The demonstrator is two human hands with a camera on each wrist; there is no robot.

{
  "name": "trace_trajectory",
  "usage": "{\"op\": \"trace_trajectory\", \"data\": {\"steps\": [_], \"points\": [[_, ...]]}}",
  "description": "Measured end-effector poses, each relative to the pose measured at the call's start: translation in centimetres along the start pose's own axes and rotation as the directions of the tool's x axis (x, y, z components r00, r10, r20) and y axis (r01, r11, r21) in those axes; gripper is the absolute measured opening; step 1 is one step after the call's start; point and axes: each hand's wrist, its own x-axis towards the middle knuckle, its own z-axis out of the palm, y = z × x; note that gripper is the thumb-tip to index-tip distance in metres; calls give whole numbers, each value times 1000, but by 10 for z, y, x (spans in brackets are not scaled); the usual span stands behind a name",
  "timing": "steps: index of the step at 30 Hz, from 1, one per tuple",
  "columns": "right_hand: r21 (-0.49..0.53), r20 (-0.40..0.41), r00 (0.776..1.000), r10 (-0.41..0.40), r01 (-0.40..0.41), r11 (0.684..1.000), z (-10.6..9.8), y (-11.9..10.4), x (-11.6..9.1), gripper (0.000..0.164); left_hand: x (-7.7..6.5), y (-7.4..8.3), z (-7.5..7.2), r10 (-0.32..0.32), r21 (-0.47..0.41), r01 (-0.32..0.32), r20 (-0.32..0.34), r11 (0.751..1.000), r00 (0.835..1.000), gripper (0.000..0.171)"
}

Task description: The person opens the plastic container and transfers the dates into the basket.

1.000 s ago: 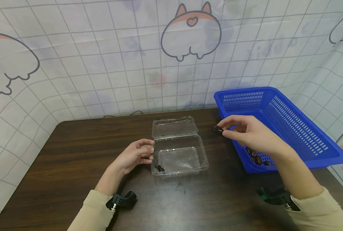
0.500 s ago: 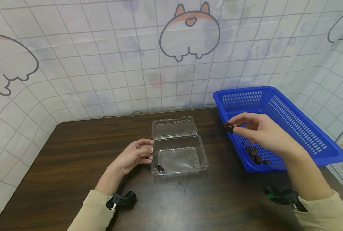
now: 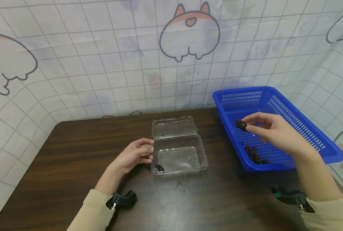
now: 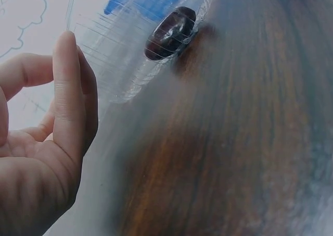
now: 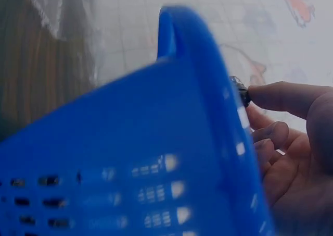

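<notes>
In the head view, my left hand [image 3: 136,155] holds the left rim of a clear plastic clamshell container [image 3: 178,157], whose lid [image 3: 175,127] is folded back. One dark brown date [image 3: 160,167] lies in its near left corner, and the left wrist view shows this same date [image 4: 170,34] through the clear wall. My right hand [image 3: 270,130] pinches another date [image 3: 241,125] between thumb and fingertips, over the blue basket [image 3: 232,128]. The basket's wall hides part of that hand in the right wrist view, where a bit of the pinched date [image 5: 240,91] shows.
Several more dates [image 3: 256,158] lie in the basket's near left corner. The basket stands at the right of the dark wooden table [image 3: 81,154]. Behind the table hangs a white gridded cloth [image 3: 116,64] with cartoon prints.
My right hand has moved right with the date, from beside the basket's left rim to over its inside. The left hand and container have stayed in place.
</notes>
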Motion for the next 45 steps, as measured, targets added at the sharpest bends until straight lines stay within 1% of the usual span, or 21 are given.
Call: {"op": "trace_trajectory", "data": {"steps": [4, 8, 11, 15, 19, 23, 26, 29, 32, 35, 39, 42, 45], "points": [[-6, 0, 999, 33, -33, 999, -3, 11, -3, 33, 0, -1, 0, -2, 0, 2, -3, 1000, 1000, 47], [-49, 7, 997, 71, -70, 996, -7, 20, -8, 33, 0, -1, 2, -9, 2, 9, -7, 1000, 1000, 47], [-76, 15, 997, 82, -81, 994, -9, 24, -10, 32, 2, -1, 2, -7, 3, 7, -4, 1000, 1000, 46], [-90, 20, 997, 76, -74, 993, -9, 28, -10, 32, 4, -1, 0, 0, 4, 0, 1, 1000, 1000, 45], [-88, 19, 998, 65, -63, 994, -6, 22, -7, 32, 4, -1, 1, -4, 2, 4, -2, 1000, 1000, 44], [-77, 22, 1000, 4, -3, 997, 4, 6, -1, 29, 5, -2, 1, -10, -3, 10, -5, 1000, 1000, 44], [-45, 57, 997, -45, 47, 998, 17, -10, 6, 26, 5, -2, 2, -13, -3, 13, -7, 1000, 1000, 44], [3, 116, 991, -66, 66, 998, 34, -25, 15, 23, 5, -2, 2, -8, -5, 8, -6, 1000, 1000, 46], [38, 177, 980, -93, 88, 995, 54, -37, 25, 19, 6, -2, 2, -8, -3, 8, -7, 1000, 1000, 47], [37, 232, 960, -158, 154, 987, 78, -44, 34, 14, 6, -2, 3, -15, 4, 15, -14, 1000, 1000, 47], [4, 296, 928, -228, 237, 971, 110, -50, 45, 12, 5, -2, 3, -17, 5, 18, -17, 1000, 1000, 48], [-17, 337, 907, -251, 273, 962, 135, -57, 52, 12, 4, -2, 3, -15, -4, 15, -17, 1000, 1000, 48], [-24, 368, 891, -266, 296, 955, 155, -64, 59, 12, 7, -2, 2, -11, -2, 11, -7, 1000, 1000, 48]]}}
